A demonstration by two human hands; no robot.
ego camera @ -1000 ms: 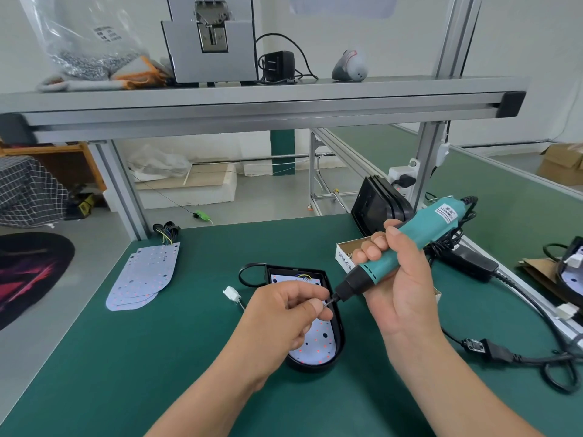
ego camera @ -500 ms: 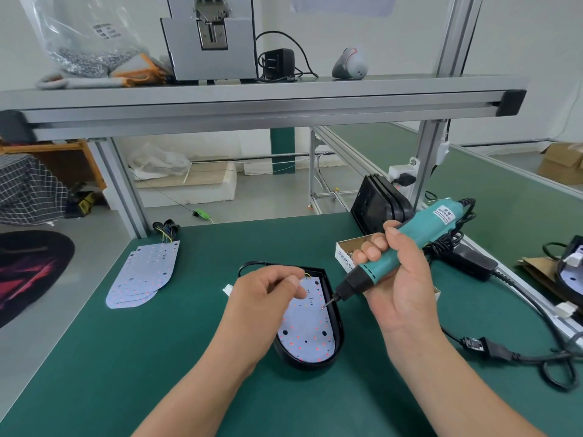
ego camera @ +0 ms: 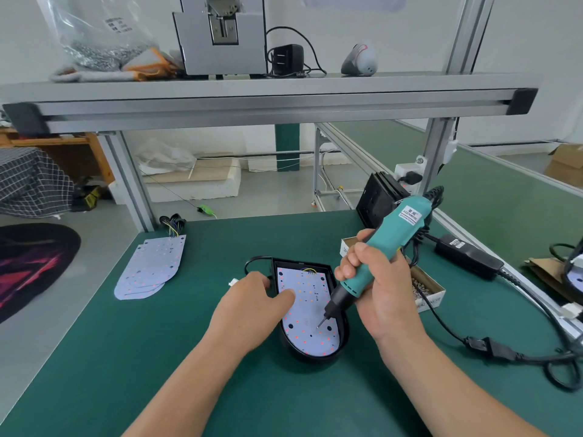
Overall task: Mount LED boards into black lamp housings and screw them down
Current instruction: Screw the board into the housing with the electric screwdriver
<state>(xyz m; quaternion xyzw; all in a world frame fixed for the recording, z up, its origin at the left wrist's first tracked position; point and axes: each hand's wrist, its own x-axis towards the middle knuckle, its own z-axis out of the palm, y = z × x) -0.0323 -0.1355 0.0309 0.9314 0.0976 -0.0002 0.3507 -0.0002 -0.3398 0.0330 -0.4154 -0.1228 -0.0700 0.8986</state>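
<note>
My left hand [ego camera: 252, 310], fingers relaxed, rests on the LED board [ego camera: 310, 339]; my right hand [ego camera: 385, 294] grips the screwdriver [ego camera: 394, 234], bit on the board.

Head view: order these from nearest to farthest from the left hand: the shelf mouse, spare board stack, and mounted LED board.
1. Mounted LED board: touched by the left hand.
2. Spare board stack: table, back left.
3. Mouse: top shelf, right.
</note>
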